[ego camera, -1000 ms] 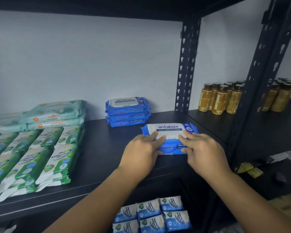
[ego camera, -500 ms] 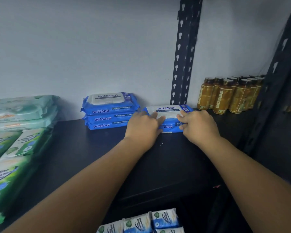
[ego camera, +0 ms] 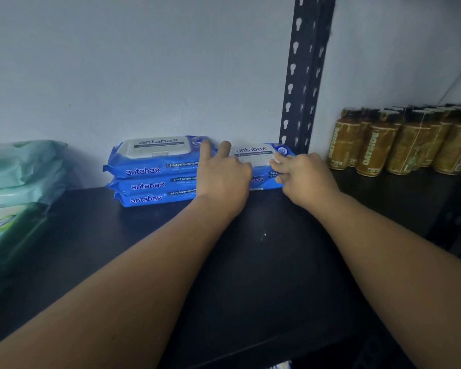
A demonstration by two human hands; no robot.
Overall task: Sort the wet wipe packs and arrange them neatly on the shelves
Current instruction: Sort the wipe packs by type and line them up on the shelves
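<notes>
A blue antabax wipe pack (ego camera: pixel 253 153) lies flat at the back of the black shelf (ego camera: pixel 261 265), against the wall. It sits just right of a stack of three matching blue packs (ego camera: pixel 149 171). My left hand (ego camera: pixel 224 177) covers the single pack's left end, with two fingers raised beside the stack. My right hand (ego camera: pixel 301 174) grips the pack's right front corner with curled fingers. Both hands hide the pack's front face.
Pale teal wipe packs (ego camera: pixel 19 166) are piled at the far left, with green-and-white packs (ego camera: pixel 6 230) in front of them. A black perforated upright (ego camera: pixel 304 75) stands right behind the single pack. Several amber bottles (ego camera: pixel 389 147) fill the neighbouring shelf on the right.
Both hands have slid the single blue pack from the shelf's front edge back to the wall, beside the blue stack. The camera has moved closer and lower.
</notes>
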